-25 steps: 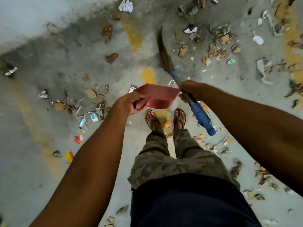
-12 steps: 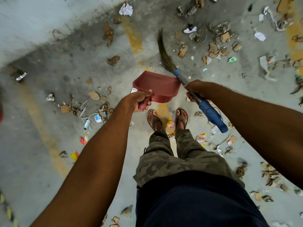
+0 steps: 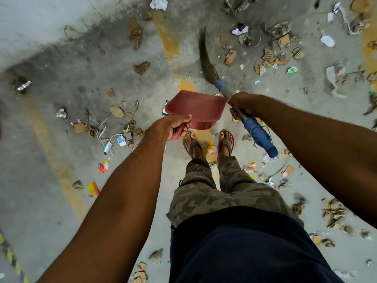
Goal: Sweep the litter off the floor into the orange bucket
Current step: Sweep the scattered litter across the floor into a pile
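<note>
gripped tight in the left hand, fingers curled round its handle, the red dustpan hung above the sandalled feet with its hollow showing and its open lip turned away from the person. the right hand was closed round the shaft of the broom, just beside the pan's right corner. the broom's long axis ran from the blue butt end, low and near by the right foot, up and away to the bristles, which pointed far and a little left. whether their tips touched the floor could not be told. litter lay on both sides: a cluster of card scraps and small cartons left of the pan hand, wrappers by the right foot, and a thicker scatter of card farther off, right of the bristles. that far scatter lay ahead of the broom hand, so the right arm looked the better placed to draw it back toward the pan. the orange bucket was not in view. against a second before, the pan had turned from a flat face to show its hollow and sat a little farther out, while the broom's slant and both holds were much the same.
</note>
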